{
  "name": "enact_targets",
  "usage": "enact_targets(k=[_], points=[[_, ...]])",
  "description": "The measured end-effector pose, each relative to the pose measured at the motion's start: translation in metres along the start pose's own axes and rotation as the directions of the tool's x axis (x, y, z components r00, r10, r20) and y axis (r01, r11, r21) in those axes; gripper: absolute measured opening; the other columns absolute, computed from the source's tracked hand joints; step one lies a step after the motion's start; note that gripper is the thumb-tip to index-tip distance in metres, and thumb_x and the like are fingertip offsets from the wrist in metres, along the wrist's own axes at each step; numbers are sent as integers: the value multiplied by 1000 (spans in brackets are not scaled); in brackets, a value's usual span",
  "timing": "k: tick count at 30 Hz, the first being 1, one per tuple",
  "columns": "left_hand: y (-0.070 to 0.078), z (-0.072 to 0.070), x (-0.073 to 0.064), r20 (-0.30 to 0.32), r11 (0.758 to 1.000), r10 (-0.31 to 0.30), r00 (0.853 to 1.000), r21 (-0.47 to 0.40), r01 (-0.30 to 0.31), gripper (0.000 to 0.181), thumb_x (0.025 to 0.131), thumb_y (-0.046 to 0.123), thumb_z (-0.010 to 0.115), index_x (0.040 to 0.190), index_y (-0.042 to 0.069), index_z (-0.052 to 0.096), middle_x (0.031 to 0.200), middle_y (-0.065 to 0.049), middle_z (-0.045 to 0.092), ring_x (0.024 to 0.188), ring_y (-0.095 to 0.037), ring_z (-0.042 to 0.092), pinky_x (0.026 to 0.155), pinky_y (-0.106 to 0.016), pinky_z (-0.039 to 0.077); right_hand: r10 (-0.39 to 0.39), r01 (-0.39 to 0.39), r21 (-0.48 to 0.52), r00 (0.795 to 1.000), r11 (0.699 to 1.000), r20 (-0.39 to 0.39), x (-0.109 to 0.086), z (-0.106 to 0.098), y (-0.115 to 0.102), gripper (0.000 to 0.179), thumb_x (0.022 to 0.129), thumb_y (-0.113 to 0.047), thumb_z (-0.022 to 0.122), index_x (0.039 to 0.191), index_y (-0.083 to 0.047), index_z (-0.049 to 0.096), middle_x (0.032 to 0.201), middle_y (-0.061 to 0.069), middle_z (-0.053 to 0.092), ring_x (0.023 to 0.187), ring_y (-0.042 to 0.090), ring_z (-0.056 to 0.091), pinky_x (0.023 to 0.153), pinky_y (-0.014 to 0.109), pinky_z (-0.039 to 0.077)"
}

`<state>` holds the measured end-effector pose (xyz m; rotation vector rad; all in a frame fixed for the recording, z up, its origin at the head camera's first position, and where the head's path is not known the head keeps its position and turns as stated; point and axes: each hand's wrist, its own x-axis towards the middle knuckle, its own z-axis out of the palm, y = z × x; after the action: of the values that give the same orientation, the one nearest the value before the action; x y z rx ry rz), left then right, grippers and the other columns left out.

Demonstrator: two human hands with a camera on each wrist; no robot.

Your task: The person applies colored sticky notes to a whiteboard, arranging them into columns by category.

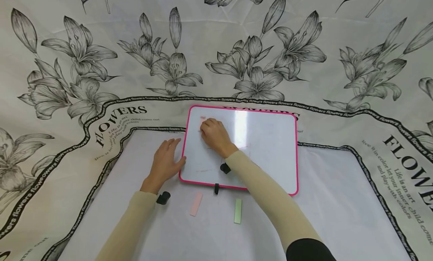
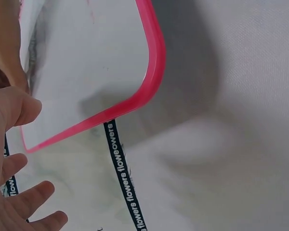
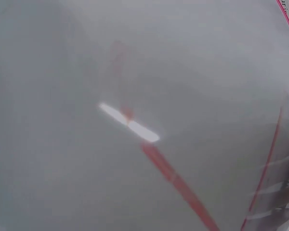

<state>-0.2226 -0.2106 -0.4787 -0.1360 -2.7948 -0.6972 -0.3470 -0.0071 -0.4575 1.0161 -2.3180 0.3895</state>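
Note:
A whiteboard [image 1: 270,148] with a pink frame lies on the white cloth. Over its upper left part, my right hand [image 1: 216,137] bends its fingers down to the surface, close below a small pink patch [image 1: 203,118]. I cannot tell whether these fingers hold anything, as the back of the hand hides their tips. In the right wrist view, red streaks [image 3: 180,185] show on the board. At the board's left edge my left hand [image 1: 165,161] has its fingers spread and its thumb at the pink frame [image 2: 156,57].
Nearer to me than the board lie a pink strip [image 1: 196,204] and a green strip [image 1: 238,211]. A small black piece [image 1: 216,189] sits at the board's lower edge. Faint lines [image 1: 203,171] mark its lower left. Flower-printed cloth [image 1: 257,84] stretches behind.

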Motion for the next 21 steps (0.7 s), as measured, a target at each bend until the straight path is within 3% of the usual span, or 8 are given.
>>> enact_targets(k=[6,11,21], points=[[-1,1,-2,11,1000,-19,1000,4,19,68,92,29,72,152,7,48,153,-24,48,146,-50,39,118,-64,33,-13,13,2,1000,1000,-10,2,-3,2,9,97,-10,70,94,-4,75,105,11,76,110,31,68,91,47,58],[0,1,1,3,1000,9,1000,-6,-9,67,92,27,72,151,7,48,152,-24,49,145,-50,40,118,-64,34,-34,34,-8,999,999,5,1,-4,7,10,97,-8,69,97,-2,76,108,12,76,111,30,68,91,46,58],[2,-7,16,-31,994,100,994,36,-99,67,90,24,73,149,4,50,147,-26,53,140,-49,46,111,-66,41,-98,111,-68,980,991,170,-10,-11,14,28,100,-15,66,124,-5,73,134,10,70,132,33,61,107,48,52]])
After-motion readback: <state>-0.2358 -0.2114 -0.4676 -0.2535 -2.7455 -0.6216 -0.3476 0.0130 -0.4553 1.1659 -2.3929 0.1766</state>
